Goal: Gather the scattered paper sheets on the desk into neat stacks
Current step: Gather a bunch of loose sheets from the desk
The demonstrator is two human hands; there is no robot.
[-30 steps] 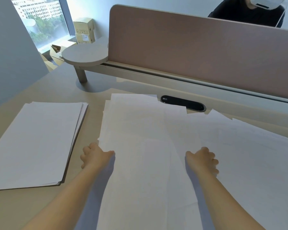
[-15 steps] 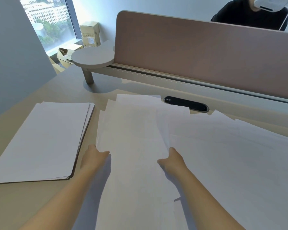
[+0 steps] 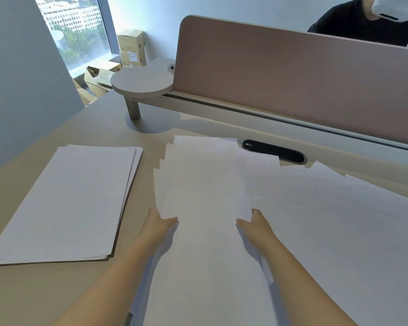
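Gripping a fanned bundle of blank sheets (image 3: 198, 184) by its 2 sides, left hand (image 3: 159, 222) and right hand (image 3: 254, 223) hold it mid-desk (image 3: 57, 290).

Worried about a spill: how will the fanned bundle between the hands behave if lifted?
Probably floppy: the fanned bundle is thin loose sheets, held only at its side edges by the left hand and right hand. Its far edges are staggered, so sheets may slide apart. Likely light.

Daylight enters from the window (image 3: 76, 27), upper left; scene bright. Soft shadows fall right of it. Edges bow from wide-angle distortion.
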